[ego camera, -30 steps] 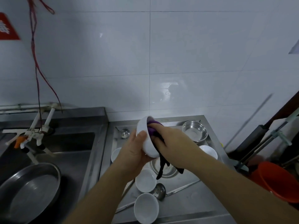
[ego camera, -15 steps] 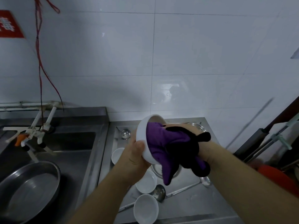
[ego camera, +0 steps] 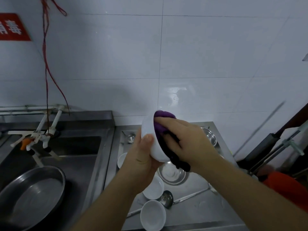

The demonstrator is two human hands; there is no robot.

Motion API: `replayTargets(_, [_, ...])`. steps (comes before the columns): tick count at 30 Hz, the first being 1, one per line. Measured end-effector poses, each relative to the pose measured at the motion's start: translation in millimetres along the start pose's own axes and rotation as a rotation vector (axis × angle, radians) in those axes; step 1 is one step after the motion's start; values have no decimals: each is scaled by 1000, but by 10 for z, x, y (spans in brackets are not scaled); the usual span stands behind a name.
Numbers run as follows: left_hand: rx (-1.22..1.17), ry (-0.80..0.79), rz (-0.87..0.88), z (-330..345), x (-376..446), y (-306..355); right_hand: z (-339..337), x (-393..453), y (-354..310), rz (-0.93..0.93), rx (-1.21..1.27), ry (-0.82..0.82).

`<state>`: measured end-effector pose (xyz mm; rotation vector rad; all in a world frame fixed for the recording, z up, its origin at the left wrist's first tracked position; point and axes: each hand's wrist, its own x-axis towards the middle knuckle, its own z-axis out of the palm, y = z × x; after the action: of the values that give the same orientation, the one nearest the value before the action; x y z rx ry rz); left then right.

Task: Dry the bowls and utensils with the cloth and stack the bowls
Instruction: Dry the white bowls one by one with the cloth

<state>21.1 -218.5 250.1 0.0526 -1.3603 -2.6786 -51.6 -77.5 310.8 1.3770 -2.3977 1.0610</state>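
Bowl [ego camera: 152, 139] between left hand [ego camera: 141, 157] and right hand [ego camera: 188, 144]; cloth [ego camera: 162, 124] inside bowl; other bowls [ego camera: 153, 214] on desk [ego camera: 208, 207] below hands.

I'm looking at a kitchen wash-up corner: white tiled wall [ego camera: 200, 47], steel sink [ego camera: 66, 155] left of my grip, draining board [ego camera: 208, 205] with bowls below it.

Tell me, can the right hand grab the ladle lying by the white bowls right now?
Probably not yet: the right hand is busy pressing the purple cloth into the held bowl. The ladle itself lies uncovered.
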Motion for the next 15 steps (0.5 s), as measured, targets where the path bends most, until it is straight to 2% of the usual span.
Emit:
replayTargets(2, [24,24,8,-7,-15,54,-54,32,15,-7,-139,-142])
replayTargets(4, [90,39,24,-5,-13,97,-66,73,-13,77,-159,-199])
replayTargets(9, [296,57,67,-73,18,142,-139,174,-93,412,89,-296])
replayTargets(11, [319,35,62,-108,3,128,-157,163,-98,528,290,-329])
replayTargets(14, [268,-7,52,-141,-22,71,-182,51,-69,751,896,-264])
replayTargets(15, [234,-6,37,-137,-32,39,-172,1,-70,818,1020,-210])
